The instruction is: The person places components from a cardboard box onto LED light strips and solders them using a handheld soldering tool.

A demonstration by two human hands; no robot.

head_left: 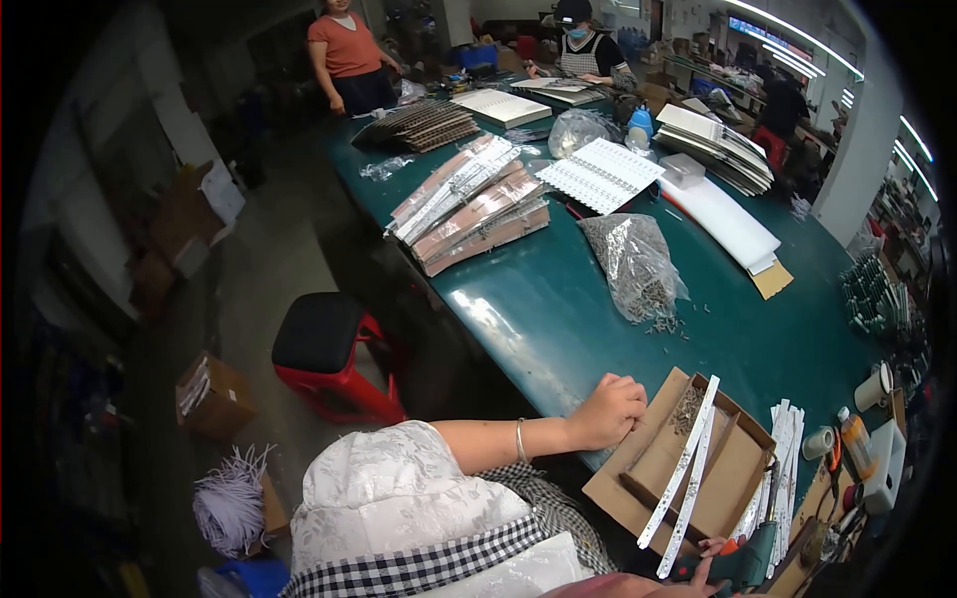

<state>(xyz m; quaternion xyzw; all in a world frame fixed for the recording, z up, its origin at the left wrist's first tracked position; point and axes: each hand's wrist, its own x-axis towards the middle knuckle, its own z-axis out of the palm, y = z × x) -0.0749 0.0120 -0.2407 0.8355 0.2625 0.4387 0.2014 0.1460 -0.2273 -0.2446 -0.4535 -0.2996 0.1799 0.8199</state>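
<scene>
My left hand (608, 409) rests with curled fingers on the near flap of a flat cardboard box (648, 468) at the edge of the green table (558, 309); I cannot make out anything inside the fist. Two long white strips (688, 478) lie slanted across the box, and a small heap of screws (686, 407) sits in its far corner. At the bottom edge my right hand (698, 576) grips a green and orange power screwdriver (748, 563), close to the strips' near ends.
More white strips (783, 448) are stacked right of the box, beside a tape roll (817, 442), bottle (855, 434) and cup (874, 387). A clear bag of screws (638, 264) lies mid-table. A red stool (324, 349) stands left. Two people (349, 55) (588, 45) are at the far end.
</scene>
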